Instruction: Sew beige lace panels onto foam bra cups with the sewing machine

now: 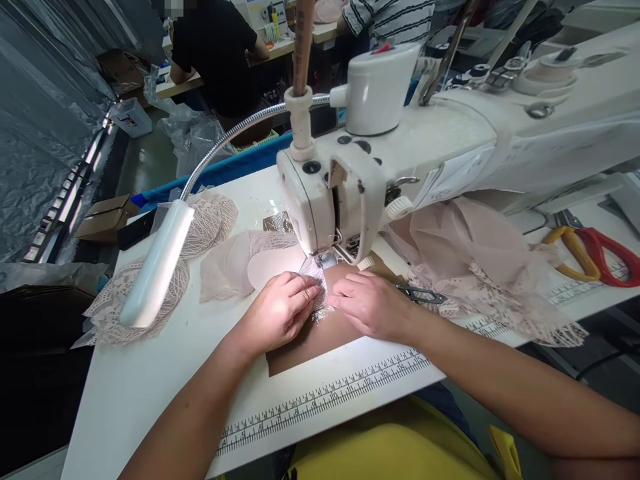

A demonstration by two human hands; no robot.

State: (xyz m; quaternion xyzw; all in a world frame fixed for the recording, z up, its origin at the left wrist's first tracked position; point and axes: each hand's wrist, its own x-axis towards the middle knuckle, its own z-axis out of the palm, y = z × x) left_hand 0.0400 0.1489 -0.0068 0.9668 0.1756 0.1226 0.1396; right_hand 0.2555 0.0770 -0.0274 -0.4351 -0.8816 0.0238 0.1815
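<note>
Left hand [280, 308] and right hand [369, 303] pressing lace piece [314, 272] flat, fingers curled on it, feeding under sewing machine [350, 180] needle; next likely needing steady, even guiding.

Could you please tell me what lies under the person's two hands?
A small pale lace piece on a brown sheet; left hand and right hand cover the lace's lower part.
</note>
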